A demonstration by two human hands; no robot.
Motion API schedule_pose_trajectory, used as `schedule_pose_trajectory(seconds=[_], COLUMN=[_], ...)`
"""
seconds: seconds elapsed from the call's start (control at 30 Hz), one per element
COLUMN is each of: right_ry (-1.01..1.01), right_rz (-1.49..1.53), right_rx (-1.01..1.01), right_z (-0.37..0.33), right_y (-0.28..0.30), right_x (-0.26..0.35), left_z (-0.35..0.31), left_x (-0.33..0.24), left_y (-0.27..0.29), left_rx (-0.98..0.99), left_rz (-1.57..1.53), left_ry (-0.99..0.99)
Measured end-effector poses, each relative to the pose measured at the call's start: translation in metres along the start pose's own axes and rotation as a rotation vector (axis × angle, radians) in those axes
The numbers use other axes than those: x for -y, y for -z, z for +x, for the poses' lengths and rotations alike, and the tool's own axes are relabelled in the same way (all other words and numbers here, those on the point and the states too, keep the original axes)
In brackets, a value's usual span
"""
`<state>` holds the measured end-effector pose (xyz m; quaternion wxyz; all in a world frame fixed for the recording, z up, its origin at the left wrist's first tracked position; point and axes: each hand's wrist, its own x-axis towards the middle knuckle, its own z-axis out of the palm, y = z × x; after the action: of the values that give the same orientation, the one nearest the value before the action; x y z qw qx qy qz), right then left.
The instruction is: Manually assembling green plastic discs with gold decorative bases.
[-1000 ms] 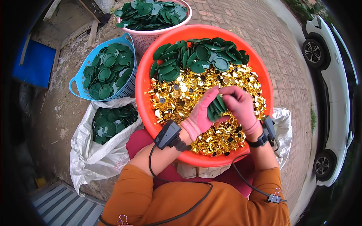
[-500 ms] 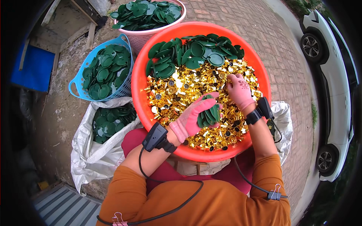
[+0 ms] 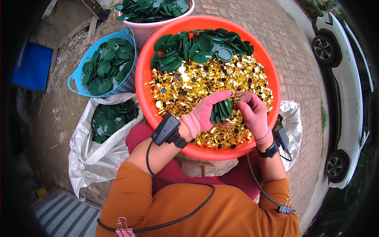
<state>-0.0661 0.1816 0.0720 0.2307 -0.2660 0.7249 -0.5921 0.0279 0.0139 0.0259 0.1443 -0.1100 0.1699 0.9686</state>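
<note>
My left hand [image 3: 205, 112], in a pink glove, is closed round a fanned stack of dark green plastic discs [image 3: 222, 111]. Close against that stack, my right hand [image 3: 254, 112], gloved in pink too, pinches what looks like a small shiny gold piece [image 3: 237, 97]; its fingertips partly hide it. Both hands are above a big red-orange basin [image 3: 275, 85] in front of me. Loose gold pieces [image 3: 189, 87] mixed with small black round parts fill much of it. More green discs [image 3: 205, 42] are heaped along its far side.
Left of the basin stand a blue basket [image 3: 75, 83] and an open white sack [image 3: 85, 158], both holding green discs. A pink basket [image 3: 147, 31] of discs is behind. Another white sack [image 3: 291, 122] lies at right. Beyond the brick paving [image 3: 302, 79], a white car [image 3: 349, 94] is parked.
My right hand has come up from the gold pieces and moved toward the stack in my left hand, now pinching a small gold piece. The left hand keeps its discs.
</note>
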Motion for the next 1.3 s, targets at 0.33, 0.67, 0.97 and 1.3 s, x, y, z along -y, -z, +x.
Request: schedule_pose_trajectory(seconds=[0.33, 0.67, 0.97, 1.3], right_ry=[-0.053, 0.11, -0.419, 0.792], right_rz=[0.104, -0.275, 0.104, -1.156], right_rx=[0.236, 0.184, 0.203, 0.596], right_z=[-0.005, -0.019, -0.028, -0.023], right_y=[0.005, -0.005, 0.008, 0.009], right_x=[-0.005, -0.012, 0.003, 0.081], left_z=[-0.004, -0.01, -0.012, -0.016], left_x=[-0.007, 0.009, 0.005, -0.003], left_y=[0.009, -0.011, -0.007, 0.004], left_rx=[0.101, -0.271, -0.179, 0.316], left_rz=[0.174, 1.508, 0.748, -0.053], left_ry=[0.019, -0.908, -0.135, 0.461])
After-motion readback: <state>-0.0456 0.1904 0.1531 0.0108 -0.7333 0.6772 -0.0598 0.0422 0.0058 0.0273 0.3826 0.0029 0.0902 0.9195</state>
